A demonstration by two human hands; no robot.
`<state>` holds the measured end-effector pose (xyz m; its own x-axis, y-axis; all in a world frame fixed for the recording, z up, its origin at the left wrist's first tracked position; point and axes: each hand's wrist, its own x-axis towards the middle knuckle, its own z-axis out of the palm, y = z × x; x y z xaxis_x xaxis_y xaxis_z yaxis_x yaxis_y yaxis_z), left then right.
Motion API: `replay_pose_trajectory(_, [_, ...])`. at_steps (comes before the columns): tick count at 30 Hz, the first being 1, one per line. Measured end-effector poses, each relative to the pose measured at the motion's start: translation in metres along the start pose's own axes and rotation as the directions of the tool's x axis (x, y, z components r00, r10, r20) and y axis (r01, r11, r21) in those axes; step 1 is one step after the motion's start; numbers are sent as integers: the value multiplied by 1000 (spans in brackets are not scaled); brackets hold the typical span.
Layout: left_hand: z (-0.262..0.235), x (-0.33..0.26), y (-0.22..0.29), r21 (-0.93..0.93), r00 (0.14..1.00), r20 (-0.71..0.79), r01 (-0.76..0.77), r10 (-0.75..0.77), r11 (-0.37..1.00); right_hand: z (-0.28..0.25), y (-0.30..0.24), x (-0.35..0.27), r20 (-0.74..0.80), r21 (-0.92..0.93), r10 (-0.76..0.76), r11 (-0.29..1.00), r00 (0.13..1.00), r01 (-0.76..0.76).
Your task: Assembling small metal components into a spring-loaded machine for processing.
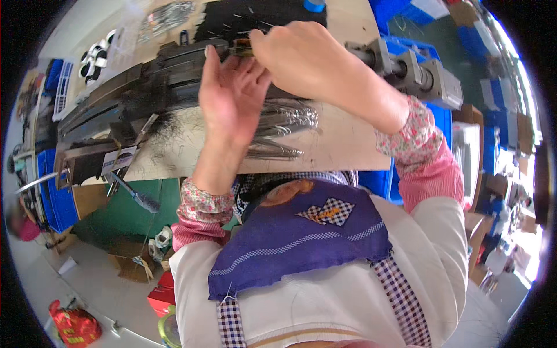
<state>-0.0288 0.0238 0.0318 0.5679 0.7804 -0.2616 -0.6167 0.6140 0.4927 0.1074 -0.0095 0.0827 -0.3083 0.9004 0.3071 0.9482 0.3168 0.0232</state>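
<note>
My left hand (232, 95) is turned palm up over the bench, thumb stretched out and fingers apart but slightly curled. Its fingertips reach to a long dark metal machine (145, 87), and nothing shows in the palm. Just right of it, my right hand (304, 61) is closed with its back toward me. Its fingertips are near a small yellowish part (242, 46) of the machine; whatever they pinch is hidden. Below both hands lie bundles of thin silvery wires (284, 119) on the pale tabletop (336, 145).
A metal shaft assembly (412, 69) extends at the right end. Black cloth (264, 17) with loose bits and a blue round object (314, 5) lie at the back. More wire pieces (168, 17) are back left. Dark loose bristles (165, 130) litter the left; blue bins (380, 182) stand right.
</note>
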Motion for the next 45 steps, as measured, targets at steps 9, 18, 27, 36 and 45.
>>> replay_pose_trajectory(9, [-14, 4, -38, 79, 997, -8, -78, 79, 994, 18, -14, -109, 98, 390, 122, 908, 988, -151])
replay_pose_trajectory(18, [-27, -63, -30, 143, 979, 202, 4, -33, 990, 91, -31, -122, 56, 349, -130, 931, 990, 102])
replay_pose_trajectory(27, [-230, -189, 117, 542, 421, 38, 753, 906, -373, 98, -28, -116, -4, 431, -115, 896, 993, 106])
replay_pose_trajectory(36, [-275, -217, 145, 481, 173, 17, 862, 985, -160, 78, -19, -128, 164, 651, 82, 739, 983, -170])
replay_pose_trajectory(45, [-214, -162, 80, 612, 364, 255, 656, 896, -441, 54, -11, -149, 232, 643, 455, 592, 860, -486])
